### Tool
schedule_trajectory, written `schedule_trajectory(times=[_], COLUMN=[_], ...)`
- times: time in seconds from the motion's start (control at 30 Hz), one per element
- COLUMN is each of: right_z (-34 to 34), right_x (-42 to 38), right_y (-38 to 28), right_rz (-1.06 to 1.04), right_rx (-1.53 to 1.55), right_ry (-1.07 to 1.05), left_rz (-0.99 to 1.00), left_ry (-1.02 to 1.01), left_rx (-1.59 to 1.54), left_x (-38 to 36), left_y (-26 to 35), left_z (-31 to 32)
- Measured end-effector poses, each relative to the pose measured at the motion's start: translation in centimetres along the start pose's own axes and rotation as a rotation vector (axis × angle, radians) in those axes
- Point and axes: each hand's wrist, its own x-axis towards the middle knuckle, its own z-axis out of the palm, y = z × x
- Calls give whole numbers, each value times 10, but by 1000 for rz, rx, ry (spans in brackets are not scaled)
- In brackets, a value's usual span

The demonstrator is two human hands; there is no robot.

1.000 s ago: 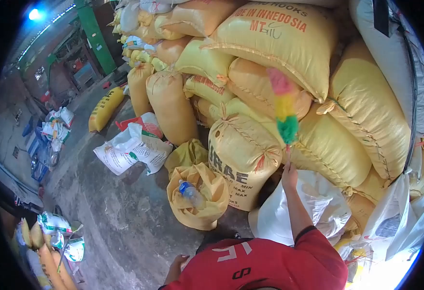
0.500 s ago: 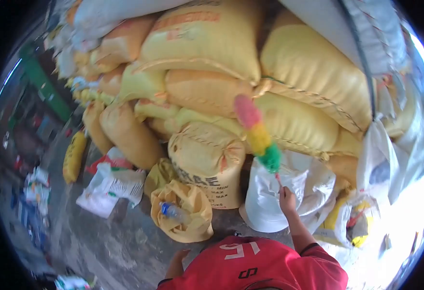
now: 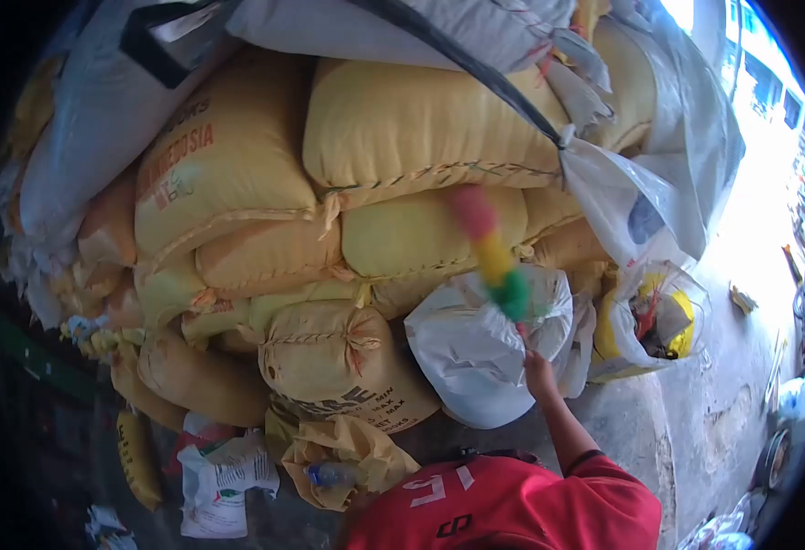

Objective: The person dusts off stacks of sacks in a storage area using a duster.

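Note:
My right hand [image 3: 539,371] is closed round the thin handle of a fluffy duster [image 3: 492,259], banded pink, yellow and green from the tip down. The duster points up and away from me, its blurred head overlapping the stacked yellow sacks [image 3: 435,234] in this view. Behind the hand and the lower end of the duster stands a white sack [image 3: 476,367]. To its left is a filled, stitched sack [image 3: 325,353] with black print. My left hand is out of view, beyond the red shirt [image 3: 512,509].
An open tan sack [image 3: 375,449] with a plastic bottle [image 3: 329,474] in it stands at lower left. Beside it lies a crumpled white bag [image 3: 215,495]. A white and yellow bag [image 3: 645,321] stands on the concrete floor [image 3: 636,431] at right. A dark strap [image 3: 476,69] crosses the upper sacks.
The view has turned to the right, so the sacks sit further left and more floor shows at right. My left hand has left the view. My right hand still holds the duster.

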Motion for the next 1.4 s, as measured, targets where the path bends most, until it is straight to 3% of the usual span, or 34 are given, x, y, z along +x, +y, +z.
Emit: schedule_trajectory(times=[0.1,0.27,0.33,0.37,0.63,0.73,0.87,1.0,1.13,1.2,1.3,1.4], right_z=[-1,-29,-36,-45,-20,-32,-59,-73,-94,-103,-127,-166], right_x=[9,12,-1,-10,-106,-161,-239,-297,-325,-339,-366,-395], right_y=[8,100,110,104,72,61,59,71,85,110,148,189], right_rz=[4,394,374,344,287,407,482,576,628,636,647,681], right_rx=[-130,51,-59,-179,-243,-383,-461,-192,-79,-78,-218,-234], right_ry=[-35,304,319,308,256,147,165,265,365,390,351,272], left_rz=[-4,-128,-186,-216,-510,-619,-734,-892,-606,-611,-509,-464], left_ry=[-68,-185,-227,-251,-409,-472,-579,-674,-579,-575,-523,-649], left_rx=[-58,-180,-230,-259,-488,-568,-656,-749,-483,-486,-542,-368], left_x=[-26,-36,-34,-35,-17,6,62,124,198,220,228,238], left_y=[-13,-37,-45,-50,-81,-99,-112,-81,5,57,102,156], left_z=[1,-43,-59,-59,-56,-50,-42,-40,-101,-127,-110,-83])
